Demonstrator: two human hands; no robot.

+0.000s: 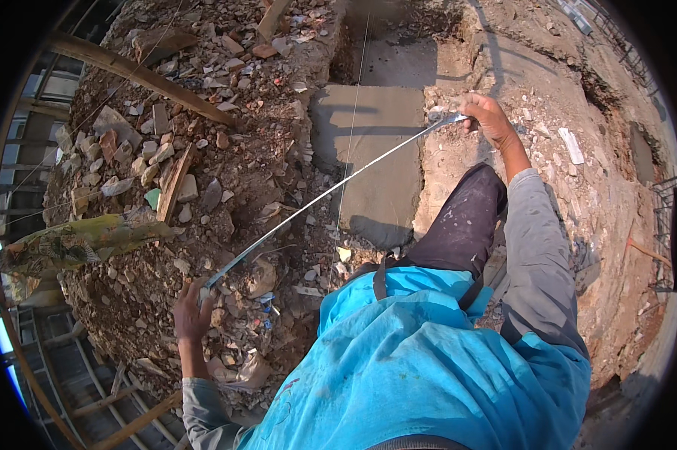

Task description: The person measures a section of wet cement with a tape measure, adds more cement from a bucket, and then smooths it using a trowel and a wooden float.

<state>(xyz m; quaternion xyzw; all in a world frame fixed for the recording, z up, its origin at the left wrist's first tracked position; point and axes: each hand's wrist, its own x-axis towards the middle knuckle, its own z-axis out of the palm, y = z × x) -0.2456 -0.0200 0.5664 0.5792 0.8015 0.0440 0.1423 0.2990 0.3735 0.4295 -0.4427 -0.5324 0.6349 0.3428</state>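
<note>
While both hands (194,311) (491,121) grip a pale tape (323,196), marks (290,385) on the shirt (428,360) are illegible

No text, label, number or sign can be read in your view: any marks on your tape (452,119) are too small to make out, the faint scribble on your blue shirt (421,352) forms no clear letters, and the patterned cloth (91,241) shows no legible words.
</note>
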